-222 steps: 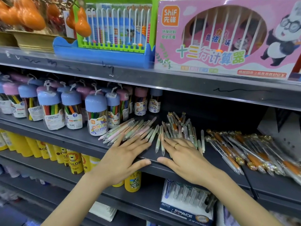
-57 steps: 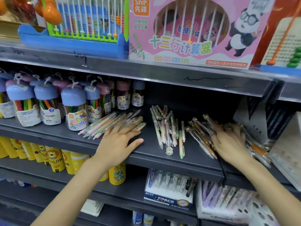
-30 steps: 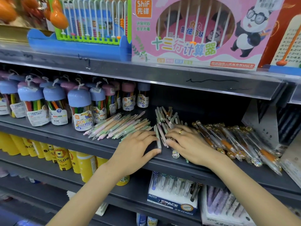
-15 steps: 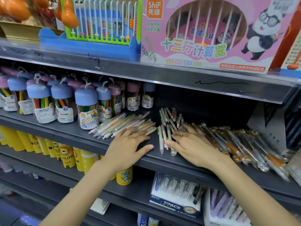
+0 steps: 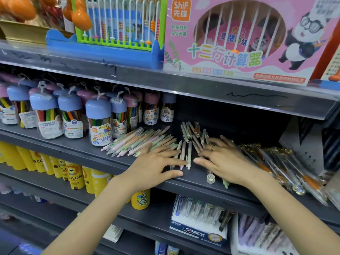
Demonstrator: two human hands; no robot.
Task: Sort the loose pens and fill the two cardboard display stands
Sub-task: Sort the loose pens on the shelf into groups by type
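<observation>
Pastel pens lie loose on the shelf. Left hand and right hand press flat, fingers straight. No stands filled yet.

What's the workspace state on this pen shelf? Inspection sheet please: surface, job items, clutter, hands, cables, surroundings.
Surface: dark grey shelf, pens lying loose on it.
Job's things: pastel pens fanned at left; three pens between the hands; gold-topped pens at right.
Clutter: marker jars behind.
Grippers: left hand and right hand flat on pens, fingers straight.
Cables: nothing seen.
Surroundings: abacus box above; boxed pens below.
</observation>
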